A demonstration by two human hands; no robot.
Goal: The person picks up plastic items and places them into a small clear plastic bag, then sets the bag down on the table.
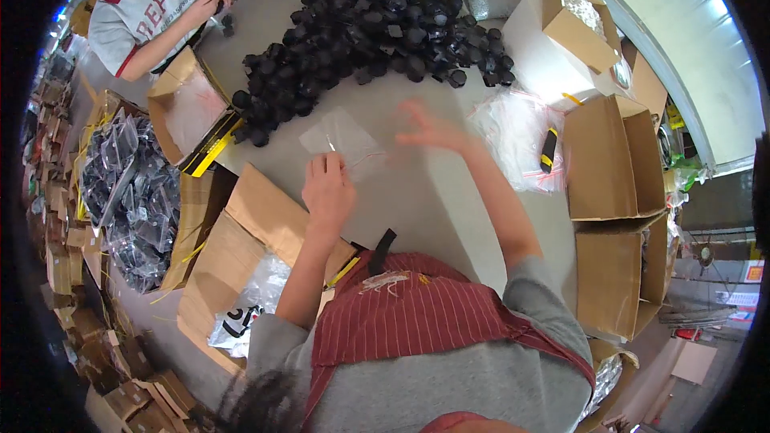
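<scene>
A clear plastic bag [343, 135] with a thin red line along one edge lies on the grey table in front of me. My left hand [327, 186] has its fingers curled down on the bag's near-left edge, gripping it. To the right of the bag my right hand [433, 130] is smeared by motion; its fingers look spread, and I see nothing in them. Beyond both hands a big heap of small black plastic parts [377, 32] curves across the table.
Flat clear bags [513, 132] lie at right, with a yellow-and-black cutter [549, 150] on them. Cardboard boxes [601, 160] stand along the right edge. At left are a box of bags [188, 112] and a carton of bagged dark parts [132, 192]. Another person [148, 12] works at far left.
</scene>
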